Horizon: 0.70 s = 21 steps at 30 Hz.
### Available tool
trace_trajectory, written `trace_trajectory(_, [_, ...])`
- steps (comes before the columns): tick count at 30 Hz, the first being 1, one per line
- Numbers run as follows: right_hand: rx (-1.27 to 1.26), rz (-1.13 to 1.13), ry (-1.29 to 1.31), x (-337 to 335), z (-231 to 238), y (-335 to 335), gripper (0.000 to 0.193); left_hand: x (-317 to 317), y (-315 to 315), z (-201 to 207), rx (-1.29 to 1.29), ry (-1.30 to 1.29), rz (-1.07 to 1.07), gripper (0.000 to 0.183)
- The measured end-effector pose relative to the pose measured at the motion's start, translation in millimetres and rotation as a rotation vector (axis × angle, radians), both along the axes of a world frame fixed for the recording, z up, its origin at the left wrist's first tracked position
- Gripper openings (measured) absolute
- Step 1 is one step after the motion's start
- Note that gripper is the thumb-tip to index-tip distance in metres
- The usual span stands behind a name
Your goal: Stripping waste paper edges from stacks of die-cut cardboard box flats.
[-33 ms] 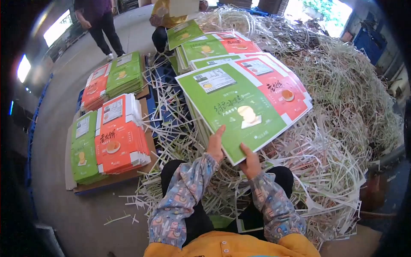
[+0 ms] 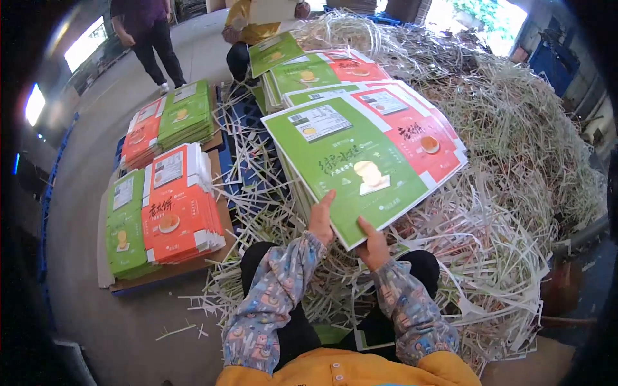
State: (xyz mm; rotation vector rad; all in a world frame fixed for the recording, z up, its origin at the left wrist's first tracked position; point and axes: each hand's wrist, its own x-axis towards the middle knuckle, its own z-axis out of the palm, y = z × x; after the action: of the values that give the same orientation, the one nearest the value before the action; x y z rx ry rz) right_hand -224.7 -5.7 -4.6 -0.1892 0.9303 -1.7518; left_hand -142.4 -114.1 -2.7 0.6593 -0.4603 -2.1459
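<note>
A stack of green printed cardboard sheets (image 2: 335, 164) slants in front of me, its near corner between my hands. My left hand (image 2: 320, 220) is closed on the left edge, thumb laid on the top sheet, its fingers partly hidden. On the short near edge my right hand (image 2: 373, 247) is closed, thumb on top and fingers underneath, out of sight. How many sheets each hand grips cannot be made out. Red printed sheets (image 2: 432, 157) adjoin the green ones on the right. More green and red sheets (image 2: 308, 72) lie behind them.
To the left, stacked green and red sheets (image 2: 168, 219) rest on cardboard over a blue pallet (image 2: 161, 280). Paper strips (image 2: 476, 257) heap around the stack and rise into a large pile at right. One person (image 2: 151, 38) stands far left; another (image 2: 248, 29) is behind the sheets.
Both hands keep their hold on the corner. The top green sheet sits very slightly farther left in the picture.
</note>
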Motion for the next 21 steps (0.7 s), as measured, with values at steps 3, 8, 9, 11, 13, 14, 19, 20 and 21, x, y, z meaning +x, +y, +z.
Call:
trace_trajectory(3, [0.054,0.023,-0.01,2.5,2.7,1.8,0.037,2.6,2.1,-0.5,-0.08,-0.044,0.02,0.032])
trace_trajectory(8, [0.006,-0.037,-0.16,-15.4,12.6,7.1,0.039,9.5,2.3,8.1,-0.125,-0.102,0.028,0.032])
trace_trajectory(9, [0.003,-0.072,-0.156,-22.3,15.3,7.8,0.04,13.0,4.6,11.3,-0.133,-0.128,0.025,0.034])
trace_trajectory(11, [-0.011,-0.14,-0.075,-29.3,19.7,10.9,0.041,20.3,11.3,17.9,-0.113,-0.155,0.049,0.032])
trace_trajectory(13, [0.049,-0.097,-0.059,-28.7,21.2,13.6,0.041,29.1,20.6,21.6,-0.129,-0.131,0.016,0.033])
trace_trajectory(14, [0.123,-0.095,-0.041,-27.6,21.5,14.4,0.041,30.7,25.8,22.0,-0.111,-0.166,0.021,0.033])
trace_trajectory(19, [0.088,-0.049,-0.015,-22.1,20.6,19.9,0.037,34.8,51.8,11.0,0.059,-0.082,-0.075,0.037])
trace_trajectory(20, [0.087,-0.047,-0.011,-22.5,20.2,20.9,0.036,34.3,53.2,8.9,0.051,-0.108,-0.135,0.037])
trace_trajectory(21, [0.076,-0.058,-0.005,-23.1,19.6,22.1,0.035,34.6,53.5,7.4,0.008,-0.125,-0.143,0.037])
